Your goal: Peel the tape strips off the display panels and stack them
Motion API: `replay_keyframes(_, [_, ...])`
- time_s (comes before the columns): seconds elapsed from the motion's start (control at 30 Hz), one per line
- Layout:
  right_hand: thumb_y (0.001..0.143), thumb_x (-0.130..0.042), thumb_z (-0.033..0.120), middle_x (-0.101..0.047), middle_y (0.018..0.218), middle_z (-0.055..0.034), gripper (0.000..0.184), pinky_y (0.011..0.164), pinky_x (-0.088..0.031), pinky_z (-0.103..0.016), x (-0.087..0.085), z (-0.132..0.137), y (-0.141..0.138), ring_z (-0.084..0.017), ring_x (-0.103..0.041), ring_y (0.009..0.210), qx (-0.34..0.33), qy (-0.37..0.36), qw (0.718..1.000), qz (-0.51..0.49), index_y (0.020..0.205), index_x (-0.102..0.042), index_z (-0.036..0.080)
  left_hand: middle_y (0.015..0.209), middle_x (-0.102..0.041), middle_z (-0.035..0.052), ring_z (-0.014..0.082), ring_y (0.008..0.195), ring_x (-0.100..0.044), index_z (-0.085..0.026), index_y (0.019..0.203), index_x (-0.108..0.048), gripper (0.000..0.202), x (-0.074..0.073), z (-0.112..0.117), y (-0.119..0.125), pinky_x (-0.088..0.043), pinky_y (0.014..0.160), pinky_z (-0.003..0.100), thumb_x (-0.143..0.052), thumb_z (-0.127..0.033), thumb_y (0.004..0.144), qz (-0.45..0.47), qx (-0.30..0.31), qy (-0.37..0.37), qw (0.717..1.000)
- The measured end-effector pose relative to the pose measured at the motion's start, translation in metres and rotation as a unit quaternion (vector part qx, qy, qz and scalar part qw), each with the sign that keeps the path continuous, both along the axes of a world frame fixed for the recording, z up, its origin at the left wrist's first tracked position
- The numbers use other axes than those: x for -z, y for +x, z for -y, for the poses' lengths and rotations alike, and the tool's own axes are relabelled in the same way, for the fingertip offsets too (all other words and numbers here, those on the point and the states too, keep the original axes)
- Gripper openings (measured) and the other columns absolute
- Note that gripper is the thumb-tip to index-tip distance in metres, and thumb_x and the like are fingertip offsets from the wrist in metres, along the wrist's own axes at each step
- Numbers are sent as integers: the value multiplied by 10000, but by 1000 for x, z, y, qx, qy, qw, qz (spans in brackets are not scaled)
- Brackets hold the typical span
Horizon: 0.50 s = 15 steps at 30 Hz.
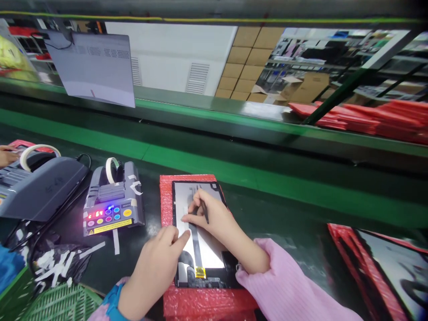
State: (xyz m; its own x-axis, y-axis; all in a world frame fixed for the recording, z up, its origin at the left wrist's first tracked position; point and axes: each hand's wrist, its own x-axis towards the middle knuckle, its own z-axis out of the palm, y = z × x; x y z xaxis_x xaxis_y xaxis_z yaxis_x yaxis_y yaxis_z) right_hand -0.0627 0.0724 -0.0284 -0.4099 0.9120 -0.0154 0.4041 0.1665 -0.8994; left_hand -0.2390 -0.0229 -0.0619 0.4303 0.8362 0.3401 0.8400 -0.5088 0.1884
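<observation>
Over tablet panel [214, 256], right hand [211, 213] pinching dark tool [205, 212], left hand [158, 258] grip unclear, white strips [51, 267] by green basket [63, 305]

The tape dispenser's [112, 192] display [95, 214] shows "64", its panel [125, 206] perhaps "ZCUT", its yellow strip [112, 226] a triangle [91, 231].

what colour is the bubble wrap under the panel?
Red. The bubble wrap under the panel shows best in the head view, the only one.

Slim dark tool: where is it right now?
Head view, just left of centre: the slim dark tool is in the right hand, over the upper half of the flat panel on red bubble wrap.
</observation>
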Motion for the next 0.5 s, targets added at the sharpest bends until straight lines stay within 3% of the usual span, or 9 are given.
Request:
replay_keyframes(0.07, [747,-772,433,-647,735,41,468,639,-422,-297,1,-12,-3,-158,-554,618,38,32,998,27,769,-336,263,878,-571,52,183,710,-584,-183,1256,-633,591,-1,1,-1,-521,584,249,-396,68,776,29,1,-27,999])
replay_keyframes(0.13, [734,-787,397,-620,694,49,452,630,-415,-295,1,-25,-2,-175,-579,634,83,64,993,54,758,-355,263,952,-592,74,189,794,-624,-199,1222,-648,543,3,6,-4,-550,673,276,-369,43,824,130,10,-72,989])
replay_keyframes(0.2, [766,-759,391,-585,659,53,412,597,-386,-292,0,-33,7,-176,-563,591,123,79,987,70,757,-367,264,1021,-613,85,190,884,-652,-213,1134,-653,385,15,17,-11,-558,780,302,-394,-33,912,311,3,-124,942])
replay_keyframes(0.23, [796,-728,414,-563,638,56,393,581,-372,-292,-1,-34,14,-171,-542,560,137,83,985,71,756,-367,265,1041,-628,85,189,906,-660,-217,1087,-642,267,23,25,-16,-555,809,308,-439,-102,957,413,-13,-158,897])
replay_keyframes(0.3, [854,-653,487,-503,593,66,382,560,-359,-287,-4,-27,34,-156,-489,514,148,101,982,64,750,-360,266,931,-655,55,152,720,-641,-215,1032,-597,102,42,40,-29,-539,669,264,-604,-294,967,600,-65,-238,761])
replay_keyframes(0.37, [883,-609,533,-442,582,73,387,546,-357,-274,-4,-8,58,-144,-441,511,142,131,980,49,744,-368,265,858,-674,52,132,601,-593,-202,1044,-585,374,56,53,-42,-477,532,231,-750,-485,863,712,-123,-309,618])
replay_keyframes(0.4, [898,-598,534,-426,589,72,383,534,-355,-265,-3,5,71,-139,-425,514,139,142,979,44,744,-375,264,855,-688,63,131,584,-583,-195,1088,-589,513,59,56,-47,-442,488,215,-789,-568,798,747,-151,-324,560])
replay_keyframes(0.43, [917,-588,522,-434,608,65,372,525,-360,-257,-1,20,84,-134,-421,520,138,147,979,42,744,-386,262,863,-702,78,132,576,-577,-183,1129,-594,637,60,58,-52,-412,456,204,-811,-635,735,773,-177,-325,516])
replay_keyframes(0.5, [947,-576,487,-499,619,45,361,508,-377,-244,6,52,107,-130,-451,520,133,145,980,42,731,-400,257,844,-719,89,132,548,-561,-155,1132,-619,821,54,55,-58,-393,418,201,-864,-709,579,802,-229,-309,458])
